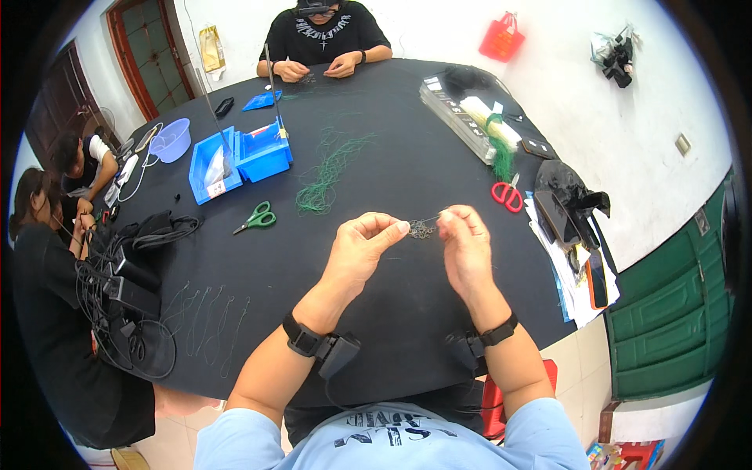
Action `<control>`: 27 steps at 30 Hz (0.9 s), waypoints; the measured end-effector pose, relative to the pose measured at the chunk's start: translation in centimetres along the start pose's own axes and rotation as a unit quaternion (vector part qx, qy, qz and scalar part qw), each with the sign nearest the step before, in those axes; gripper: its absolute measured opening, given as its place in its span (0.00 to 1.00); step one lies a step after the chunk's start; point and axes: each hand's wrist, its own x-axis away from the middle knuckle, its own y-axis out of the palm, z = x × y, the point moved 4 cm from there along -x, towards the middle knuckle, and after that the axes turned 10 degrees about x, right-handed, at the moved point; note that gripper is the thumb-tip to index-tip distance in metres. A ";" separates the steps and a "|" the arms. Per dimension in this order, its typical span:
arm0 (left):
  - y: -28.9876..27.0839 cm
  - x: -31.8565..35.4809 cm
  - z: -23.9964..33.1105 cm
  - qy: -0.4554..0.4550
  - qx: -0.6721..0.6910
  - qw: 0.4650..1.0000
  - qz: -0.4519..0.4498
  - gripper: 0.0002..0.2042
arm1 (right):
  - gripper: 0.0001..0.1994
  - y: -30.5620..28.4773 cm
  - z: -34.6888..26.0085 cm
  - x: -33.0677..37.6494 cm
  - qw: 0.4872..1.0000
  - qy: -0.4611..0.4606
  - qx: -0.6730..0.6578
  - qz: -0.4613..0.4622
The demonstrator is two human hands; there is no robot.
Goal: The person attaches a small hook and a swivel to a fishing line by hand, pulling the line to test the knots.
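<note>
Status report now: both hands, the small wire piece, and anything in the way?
Left hand and right hand raised over black table, fingers pinching small tangled wire piece between them. Green wire bundle lies beyond, apart. Nothing in the way.

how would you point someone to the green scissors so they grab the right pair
Start at the big black table and find the blue bins on its left half. Just below them, left of the loose green wire pile, lie the green-handled scissors. The only other pair, the red-handled scissors, sits at the right edge.
</note>
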 end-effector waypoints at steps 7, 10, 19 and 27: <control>-1.1 -0.3 1.3 0.007 -0.024 1.000 -0.001 0.06 | 0.02 -6.1 -2.4 -3.1 0.987 -0.020 -0.039 0.154; -1.2 -0.3 1.5 0.000 -0.036 0.999 -0.006 0.06 | 0.02 -8.9 -3.4 -3.9 0.976 -0.043 -0.062 0.204; -1.7 -0.3 2.5 0.001 -0.054 0.999 -0.006 0.07 | 0.07 -15.7 -5.3 -4.5 0.929 -0.059 -0.113 0.349; -1.6 -0.3 2.3 0.011 -0.029 0.999 -0.030 0.07 | 0.06 -16.8 -5.5 -4.4 0.921 -0.087 -0.117 0.362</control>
